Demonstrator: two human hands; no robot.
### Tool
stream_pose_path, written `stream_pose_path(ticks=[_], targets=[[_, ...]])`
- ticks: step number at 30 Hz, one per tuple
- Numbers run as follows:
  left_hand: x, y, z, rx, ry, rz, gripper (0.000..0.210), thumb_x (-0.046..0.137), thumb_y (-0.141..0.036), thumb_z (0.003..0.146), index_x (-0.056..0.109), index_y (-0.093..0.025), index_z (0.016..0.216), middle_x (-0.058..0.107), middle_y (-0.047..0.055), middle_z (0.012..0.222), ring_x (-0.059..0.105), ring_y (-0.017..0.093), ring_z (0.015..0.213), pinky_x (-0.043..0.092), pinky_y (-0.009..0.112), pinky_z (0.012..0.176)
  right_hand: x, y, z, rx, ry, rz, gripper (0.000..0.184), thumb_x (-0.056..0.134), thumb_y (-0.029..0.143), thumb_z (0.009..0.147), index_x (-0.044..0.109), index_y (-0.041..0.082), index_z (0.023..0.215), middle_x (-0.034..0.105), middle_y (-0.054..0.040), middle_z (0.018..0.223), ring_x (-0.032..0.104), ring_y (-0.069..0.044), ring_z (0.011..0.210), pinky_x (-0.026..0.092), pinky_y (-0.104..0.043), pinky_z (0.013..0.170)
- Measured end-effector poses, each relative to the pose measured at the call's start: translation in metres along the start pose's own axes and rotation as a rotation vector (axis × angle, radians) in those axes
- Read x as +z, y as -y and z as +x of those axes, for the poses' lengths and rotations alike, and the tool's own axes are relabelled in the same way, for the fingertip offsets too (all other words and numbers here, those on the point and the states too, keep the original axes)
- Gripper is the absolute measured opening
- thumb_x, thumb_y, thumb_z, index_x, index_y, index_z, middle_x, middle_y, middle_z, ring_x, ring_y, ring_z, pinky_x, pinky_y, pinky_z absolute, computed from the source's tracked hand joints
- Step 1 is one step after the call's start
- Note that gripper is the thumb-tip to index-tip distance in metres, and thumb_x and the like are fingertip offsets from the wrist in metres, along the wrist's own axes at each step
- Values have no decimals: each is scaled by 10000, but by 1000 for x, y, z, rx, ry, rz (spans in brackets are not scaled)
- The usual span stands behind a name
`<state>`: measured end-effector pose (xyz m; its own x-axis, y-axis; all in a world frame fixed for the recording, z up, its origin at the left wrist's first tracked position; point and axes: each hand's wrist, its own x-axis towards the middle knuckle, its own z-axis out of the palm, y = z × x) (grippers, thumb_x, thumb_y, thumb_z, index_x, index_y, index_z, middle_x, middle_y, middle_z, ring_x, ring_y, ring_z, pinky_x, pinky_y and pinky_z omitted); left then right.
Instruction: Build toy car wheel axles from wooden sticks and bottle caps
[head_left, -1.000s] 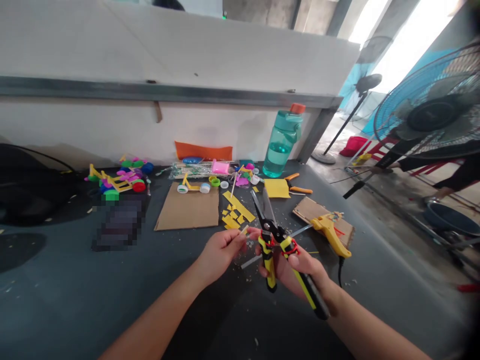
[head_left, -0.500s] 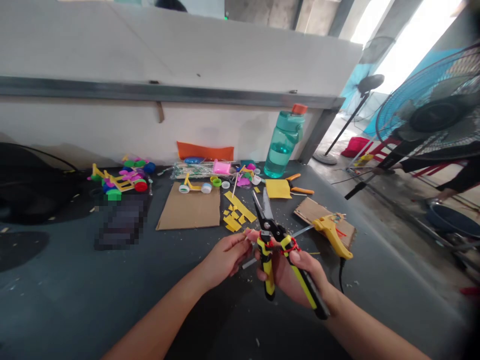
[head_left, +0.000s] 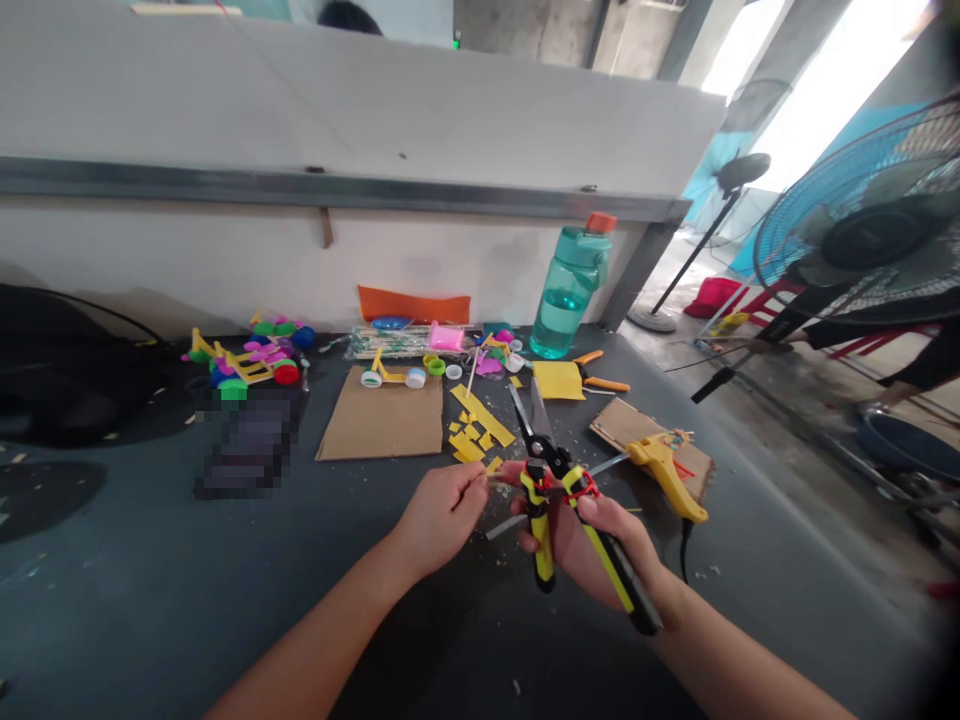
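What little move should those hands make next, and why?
Perhaps bring the left hand nearer the shears: the right hand holds them with the blades apart, while the left fingers seem to pinch a small piece outside the blades.

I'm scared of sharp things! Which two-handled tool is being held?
The yellow and black shears in the right hand, blades open. The orange-handled tool lies on the table.

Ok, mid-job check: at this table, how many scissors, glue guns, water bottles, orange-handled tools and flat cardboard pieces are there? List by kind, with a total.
Scissors, in the right hand: 1
Glue gun: 1
Water bottle: 1
Orange-handled tool, partly hidden: 1
Cardboard pieces, large one and small one: 2
Total: 6
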<state>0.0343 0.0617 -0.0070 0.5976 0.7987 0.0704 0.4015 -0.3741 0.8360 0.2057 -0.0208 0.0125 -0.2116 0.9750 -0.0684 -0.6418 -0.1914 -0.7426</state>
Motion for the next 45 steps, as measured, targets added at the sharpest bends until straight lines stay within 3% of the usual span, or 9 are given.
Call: stream_pose_path(ticks=[4, 13, 17, 23, 27, 31, 39, 42, 45], targets=[[-3, 1, 1, 34, 85, 20, 311, 340, -271, 886, 355, -183, 588, 380, -49, 545, 395, 100, 527, 251, 231, 522, -5, -2, 2, 25, -5, -58, 475, 623, 370, 691, 599, 172, 1122, 617, -138, 1136, 611, -265, 933, 516, -367, 703], [-2, 1, 1, -1, 89, 50, 337, 341, -329, 890, 388, -179, 592, 418, -42, 559, 424, 108, 551, 254, 233, 527, -15, -9, 0, 88, -54, -205, 479, 676, 355, 683, 625, 159, 1118, 662, -125, 1030, 653, -256, 852, 518, -309, 620], [-5, 3, 2, 0, 118, 40, 321, 359, -326, 876, 411, -176, 597, 436, -41, 565, 416, 107, 552, 256, 233, 530, -14, -10, 1, 85, -17, -125, 456, 666, 320, 692, 624, 155, 1115, 656, -130, 1053, 640, -250, 885, 517, -344, 703], [-11, 3, 5, -138, 188, -193, 357, 383, -380, 845, 454, -164, 570, 412, -45, 542, 381, 93, 528, 266, 218, 508, -7, -8, 3, 71, 60, -60, 495, 633, 340, 676, 616, 134, 1125, 613, -157, 1136, 599, -252, 942, 508, -357, 743], [-11, 5, 5, -232, 276, -384, 359, 407, -429, 822, 537, -156, 629, 330, -73, 470, 273, 72, 416, 195, 214, 426, -5, -4, 1, 82, 110, -71, 519, 620, 352, 672, 609, 130, 1141, 626, -157, 1092, 604, -240, 894, 508, -349, 711], [-11, 8, 4, -294, 344, -626, 319, 460, -420, 795, 482, -171, 596, 250, -98, 429, 164, 59, 374, 132, 210, 377, -4, -2, 0, 100, 154, -77, 520, 622, 381, 648, 622, 135, 1106, 617, -153, 1083, 594, -237, 894, 492, -346, 720], [-16, 6, 0, -345, 495, -785, 289, 506, -363, 776, 488, -152, 579, 347, -78, 459, 184, 38, 365, 130, 186, 345, -3, 2, -2, 223, 224, -79, 581, 639, 418, 567, 641, 125, 1068, 628, -149, 1059, 559, -233, 853, 467, -342, 695], [-10, 7, 1, -319, 452, -844, 308, 529, -374, 794, 508, -143, 591, 415, -60, 461, 229, 36, 356, 188, 176, 341, -3, 0, -2, 181, 220, -57, 556, 643, 398, 576, 644, 131, 1064, 627, -145, 1062, 564, -227, 854, 474, -337, 695], [2, 3, 3, -231, 228, -922, 315, 573, -405, 799, 528, -140, 635, 496, -32, 537, 440, 65, 445, 368, 189, 449, -3, -1, -2, 83, 162, -82, 512, 645, 403, 612, 644, 153, 1059, 624, -138, 1058, 569, -242, 902, 487, -345, 697]])
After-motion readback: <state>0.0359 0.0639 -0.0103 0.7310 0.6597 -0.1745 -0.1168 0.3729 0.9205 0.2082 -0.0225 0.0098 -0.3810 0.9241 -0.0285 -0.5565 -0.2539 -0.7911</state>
